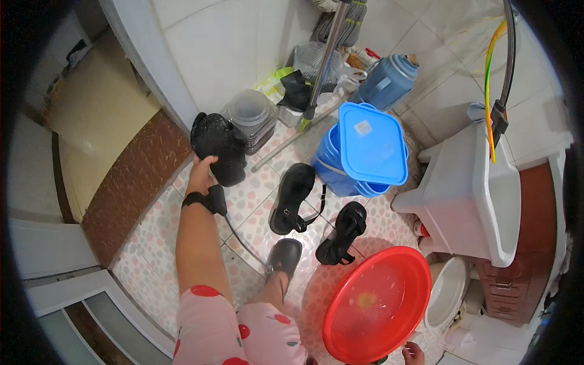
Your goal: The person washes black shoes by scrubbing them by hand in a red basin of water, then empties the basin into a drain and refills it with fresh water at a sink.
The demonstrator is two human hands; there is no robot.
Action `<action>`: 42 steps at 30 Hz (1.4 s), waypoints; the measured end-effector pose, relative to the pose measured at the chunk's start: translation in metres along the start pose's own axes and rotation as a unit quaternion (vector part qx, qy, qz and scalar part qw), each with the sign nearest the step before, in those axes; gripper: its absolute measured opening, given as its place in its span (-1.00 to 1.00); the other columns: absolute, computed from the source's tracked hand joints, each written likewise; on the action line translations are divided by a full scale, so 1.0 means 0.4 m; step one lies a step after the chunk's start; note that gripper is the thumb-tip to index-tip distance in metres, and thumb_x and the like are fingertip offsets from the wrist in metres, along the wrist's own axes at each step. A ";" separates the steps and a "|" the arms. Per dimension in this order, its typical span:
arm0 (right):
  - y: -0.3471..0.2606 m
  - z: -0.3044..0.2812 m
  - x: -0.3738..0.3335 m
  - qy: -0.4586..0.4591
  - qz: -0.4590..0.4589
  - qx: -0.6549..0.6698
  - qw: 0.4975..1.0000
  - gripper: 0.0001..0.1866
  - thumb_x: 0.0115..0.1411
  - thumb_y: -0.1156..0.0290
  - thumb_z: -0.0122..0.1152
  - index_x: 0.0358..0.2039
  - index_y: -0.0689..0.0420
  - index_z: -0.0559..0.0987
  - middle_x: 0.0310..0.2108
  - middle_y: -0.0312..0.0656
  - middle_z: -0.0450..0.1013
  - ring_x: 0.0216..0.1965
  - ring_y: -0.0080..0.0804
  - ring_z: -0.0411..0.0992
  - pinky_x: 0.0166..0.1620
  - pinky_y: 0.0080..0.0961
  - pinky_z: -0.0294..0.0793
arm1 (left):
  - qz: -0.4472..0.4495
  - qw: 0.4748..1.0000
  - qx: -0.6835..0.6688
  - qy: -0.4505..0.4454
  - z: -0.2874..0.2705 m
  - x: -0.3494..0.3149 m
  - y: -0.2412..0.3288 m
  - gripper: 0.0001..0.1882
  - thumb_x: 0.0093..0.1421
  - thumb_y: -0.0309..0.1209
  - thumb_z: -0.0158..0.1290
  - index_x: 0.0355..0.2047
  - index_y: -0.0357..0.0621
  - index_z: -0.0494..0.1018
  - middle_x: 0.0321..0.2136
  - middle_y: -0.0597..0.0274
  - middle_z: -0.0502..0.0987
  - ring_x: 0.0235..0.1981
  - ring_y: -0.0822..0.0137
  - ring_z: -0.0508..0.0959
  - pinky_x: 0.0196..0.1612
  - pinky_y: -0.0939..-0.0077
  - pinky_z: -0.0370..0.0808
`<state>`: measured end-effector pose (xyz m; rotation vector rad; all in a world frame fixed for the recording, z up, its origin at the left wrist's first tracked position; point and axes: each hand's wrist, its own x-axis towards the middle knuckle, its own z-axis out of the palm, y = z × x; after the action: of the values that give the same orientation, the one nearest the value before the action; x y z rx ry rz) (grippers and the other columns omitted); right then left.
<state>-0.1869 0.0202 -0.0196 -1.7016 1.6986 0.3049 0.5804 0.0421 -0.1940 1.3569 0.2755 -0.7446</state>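
My left hand [202, 173] reaches forward to dark black shoes [224, 146] by the wall. Its thumb lies against them and the other fingers are mostly hidden; the hand looks closed on their near edge. A black strap with a cable circles that wrist. At the lower edge, only part of my right hand [413, 354] shows, its fingers curled beside the red basin [331, 322]; what they hold, if anything, is hidden. The basin is tilted and contains some liquid. Two black strappy sandals, one at left [294, 198] and one at right [342, 234], lie on the tiles between my hands.
Beyond the sandals stands a blue lidded bucket [372, 143]. A clear plastic container [250, 118] sits beside the black shoes, and a metal pole [328, 58] leans nearby. On the right are a white sink [456, 201] and a white basin [447, 295]. A brown threshold [134, 176] borders the doorway.
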 end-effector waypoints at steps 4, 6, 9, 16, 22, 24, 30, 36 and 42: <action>0.016 0.022 -0.002 -0.021 -0.007 -0.044 0.999 -0.62 0.21 0.30 0.10 -0.01 0.23 0.44 -0.15 -0.11 0.48 -0.19 -0.35 0.43 -0.21 -0.45 0.45 | -0.038 0.992 0.114 0.034 -0.013 0.052 -0.025 -0.05 -0.04 -0.45 0.08 0.30 0.07 -0.22 0.19 0.00 0.07 0.15 -0.03 0.19 -0.05 -0.14 0.31; 0.030 0.031 -0.003 -0.022 -0.006 -0.048 0.999 -0.61 0.22 0.29 0.10 0.00 0.23 0.43 -0.14 -0.10 0.48 -0.19 -0.35 0.44 -0.21 -0.45 0.45 | -0.041 0.990 0.135 -0.013 -0.021 0.062 -0.033 0.00 -0.01 -0.34 0.12 0.32 0.09 -0.29 0.29 -0.02 -0.08 0.28 -0.05 0.03 0.13 -0.16 0.17; 0.035 0.039 -0.006 -0.023 -0.006 -0.046 0.999 -0.61 0.22 0.29 0.09 0.00 0.22 0.43 -0.14 -0.09 0.48 -0.17 -0.36 0.44 -0.21 -0.46 0.45 | -0.023 0.994 0.106 0.030 -0.040 0.101 -0.063 0.00 -0.02 -0.36 0.12 0.32 0.08 -0.28 0.28 -0.02 -0.06 0.26 -0.08 0.06 0.12 -0.14 0.20; 0.093 0.067 -0.014 -0.025 0.007 -0.062 0.998 -0.61 0.22 0.30 0.09 0.01 0.21 0.43 -0.14 -0.09 0.48 -0.16 -0.34 0.43 -0.19 -0.44 0.45 | -0.002 0.988 0.123 0.094 -0.039 0.142 -0.137 0.04 -0.06 -0.41 0.13 0.31 -0.10 -0.30 0.27 -0.04 -0.02 0.23 -0.05 0.12 0.12 -0.06 0.21; 0.108 0.090 -0.005 -0.040 0.011 -0.089 0.995 -0.62 0.21 0.31 0.09 0.01 0.20 0.43 -0.15 -0.12 0.48 -0.19 -0.36 0.43 -0.17 -0.44 0.44 | -0.014 0.964 0.223 0.147 -0.057 0.139 -0.198 0.07 -0.11 -0.39 0.17 0.30 -0.26 -0.29 0.25 -0.07 -0.01 0.21 -0.02 0.15 0.15 0.05 0.22; 0.126 0.098 -0.002 -0.042 0.005 -0.089 0.995 -0.62 0.21 0.32 0.10 0.01 0.20 0.43 -0.16 -0.14 0.49 -0.20 -0.39 0.42 -0.17 -0.44 0.44 | -0.019 0.958 0.244 0.152 -0.049 0.138 -0.210 0.09 -0.12 -0.39 0.19 0.30 -0.24 -0.28 0.24 -0.08 0.02 0.20 -0.03 0.17 0.15 0.05 0.23; 0.056 0.111 0.027 0.016 0.000 -0.054 0.998 -0.80 0.15 0.41 0.11 -0.29 0.27 0.56 -0.39 0.01 0.51 -0.28 -0.17 0.49 -0.19 -0.38 0.42 | 0.246 0.911 0.220 0.249 0.000 0.042 -0.281 -0.55 0.09 -0.48 0.03 0.02 -0.23 0.27 -0.08 0.04 0.41 -0.13 0.21 0.47 -0.07 0.34 0.41; -0.025 0.109 0.083 0.053 -0.070 -0.016 0.996 -0.82 0.10 0.48 0.12 -0.29 0.28 0.54 -0.33 0.09 0.48 -0.24 0.03 0.46 -0.17 -0.32 0.43 | 0.466 0.653 0.514 -0.301 0.179 -0.183 -0.366 -0.61 -0.04 -0.31 0.20 -0.21 -0.21 0.44 -0.15 -0.03 0.44 -0.17 -0.01 0.47 -0.07 0.19 0.40; 0.060 0.148 0.045 0.014 0.018 0.078 0.997 -0.79 0.11 0.47 0.14 -0.23 0.26 0.52 -0.27 0.07 0.48 -0.20 -0.03 0.46 -0.13 -0.34 0.44 | 0.244 0.587 0.757 -0.149 0.266 -0.174 -0.490 0.05 -0.12 0.04 0.27 0.17 -0.37 0.00 0.08 -0.31 0.19 -0.03 -0.18 0.38 -0.02 0.11 0.41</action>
<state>-0.1894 0.0451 -0.0811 -1.5700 1.7282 0.1608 0.3809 -0.0418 -0.2824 2.6565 -1.3250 -0.6356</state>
